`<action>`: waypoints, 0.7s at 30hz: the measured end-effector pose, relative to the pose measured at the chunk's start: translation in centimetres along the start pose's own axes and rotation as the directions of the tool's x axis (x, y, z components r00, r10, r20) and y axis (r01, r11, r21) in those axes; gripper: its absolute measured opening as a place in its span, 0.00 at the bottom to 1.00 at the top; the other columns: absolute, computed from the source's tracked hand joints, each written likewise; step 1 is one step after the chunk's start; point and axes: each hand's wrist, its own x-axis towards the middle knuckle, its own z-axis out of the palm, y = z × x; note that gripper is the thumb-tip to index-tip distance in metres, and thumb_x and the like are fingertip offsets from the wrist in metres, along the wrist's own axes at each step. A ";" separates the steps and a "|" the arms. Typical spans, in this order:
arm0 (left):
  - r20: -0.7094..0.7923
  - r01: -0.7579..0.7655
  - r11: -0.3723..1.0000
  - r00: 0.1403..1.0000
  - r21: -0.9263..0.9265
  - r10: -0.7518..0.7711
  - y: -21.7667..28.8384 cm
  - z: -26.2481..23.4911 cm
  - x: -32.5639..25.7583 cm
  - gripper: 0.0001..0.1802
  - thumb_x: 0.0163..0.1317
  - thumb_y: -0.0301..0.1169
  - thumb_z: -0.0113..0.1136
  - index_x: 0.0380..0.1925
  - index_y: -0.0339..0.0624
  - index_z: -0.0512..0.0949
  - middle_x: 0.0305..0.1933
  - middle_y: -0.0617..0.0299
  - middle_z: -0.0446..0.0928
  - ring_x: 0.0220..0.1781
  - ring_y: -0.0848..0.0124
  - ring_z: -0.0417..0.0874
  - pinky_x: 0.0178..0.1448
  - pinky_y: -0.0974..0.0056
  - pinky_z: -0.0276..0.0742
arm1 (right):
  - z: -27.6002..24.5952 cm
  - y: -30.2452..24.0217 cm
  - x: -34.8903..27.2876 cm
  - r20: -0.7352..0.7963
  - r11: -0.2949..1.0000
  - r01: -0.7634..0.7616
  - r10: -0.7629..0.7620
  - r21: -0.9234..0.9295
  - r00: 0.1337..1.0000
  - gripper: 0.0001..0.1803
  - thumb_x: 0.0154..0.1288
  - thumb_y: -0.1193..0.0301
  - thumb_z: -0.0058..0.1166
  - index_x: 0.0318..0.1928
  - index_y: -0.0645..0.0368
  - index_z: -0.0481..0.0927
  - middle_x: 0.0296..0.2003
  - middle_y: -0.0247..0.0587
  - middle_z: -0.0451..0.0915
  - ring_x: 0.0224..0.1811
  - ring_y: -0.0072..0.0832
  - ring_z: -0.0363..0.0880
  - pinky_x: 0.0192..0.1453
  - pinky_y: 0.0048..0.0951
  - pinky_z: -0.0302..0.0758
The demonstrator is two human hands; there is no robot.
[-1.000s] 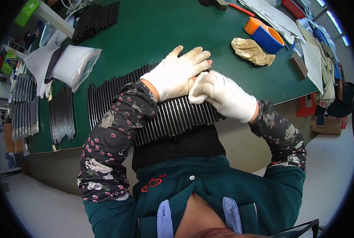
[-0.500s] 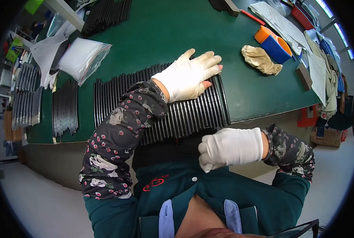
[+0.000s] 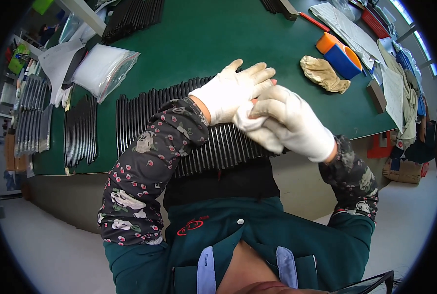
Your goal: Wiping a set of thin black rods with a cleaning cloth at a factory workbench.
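Note:
Both hands wear white work gloves with bare fingertips showing. My left hand [image 3: 228, 95] lies flat, fingers spread, on a long row of thin black rods [image 3: 228, 144] laid side by side along the near table edge. My right hand [image 3: 294, 122] is over the right end of this row, close against the left hand's thumb side. Its fingers are curled and pressed together. A bright white bit shows at its fingertips; I cannot tell whether it is cloth or part of the glove. The rods beneath the right hand are hidden.
A smaller group of black rods [image 3: 80, 134] lies to the left, below a clear bag with white contents [image 3: 103, 71]. More black rods [image 3: 132, 19] lie at the far left. At right are a crumpled glove [image 3: 324, 74], an orange-and-blue tape dispenser [image 3: 343, 59] and papers [image 3: 348, 29].
My right hand has moved up and left from in front of my body to the rods' right end, beside my left hand. The left hand stays nearly in place.

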 end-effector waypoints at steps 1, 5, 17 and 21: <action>-0.065 -0.019 1.000 0.998 -0.020 0.018 -0.1 0.2 0.2 0.29 0.65 0.34 0.54 0.66 0.43 0.64 0.72 0.52 0.61 0.76 0.57 0.59 0.74 0.43 0.57 | 0.9 1.3 -0.7 0.038 0.998 -0.007 0.010 -0.066 0.999 0.12 0.51 0.75 0.64 0.37 0.56 0.77 0.36 0.40 0.77 0.39 0.40 0.79 0.42 0.36 0.77; -0.055 -0.005 0.998 0.998 -0.069 0.001 0.0 0.0 -0.1 0.30 0.64 0.35 0.55 0.66 0.41 0.64 0.73 0.53 0.61 0.77 0.59 0.57 0.75 0.42 0.54 | 0.3 -0.1 -1.8 0.407 0.960 -0.133 0.022 0.245 0.913 0.07 0.59 0.72 0.60 0.38 0.54 0.78 0.34 0.37 0.78 0.39 0.40 0.79 0.44 0.36 0.77; -0.058 -0.050 0.949 0.998 -0.311 0.034 12.0 -0.9 -5.0 0.34 0.48 0.39 0.68 0.57 0.41 0.73 0.63 0.57 0.69 0.68 0.62 0.68 0.70 0.51 0.64 | -1.3 2.0 -2.8 0.086 0.982 -0.075 0.091 -0.171 0.992 0.14 0.48 0.81 0.57 0.38 0.54 0.79 0.34 0.39 0.78 0.39 0.42 0.79 0.43 0.36 0.79; -0.136 0.008 0.992 0.990 -0.126 -0.025 13.0 0.9 -5.4 0.27 0.55 0.37 0.59 0.57 0.41 0.75 0.59 0.60 0.72 0.65 0.64 0.71 0.69 0.53 0.65 | -1.1 3.2 -1.6 0.225 0.992 -0.055 0.081 -0.117 0.971 0.11 0.49 0.76 0.58 0.37 0.52 0.79 0.33 0.35 0.78 0.39 0.38 0.80 0.41 0.34 0.79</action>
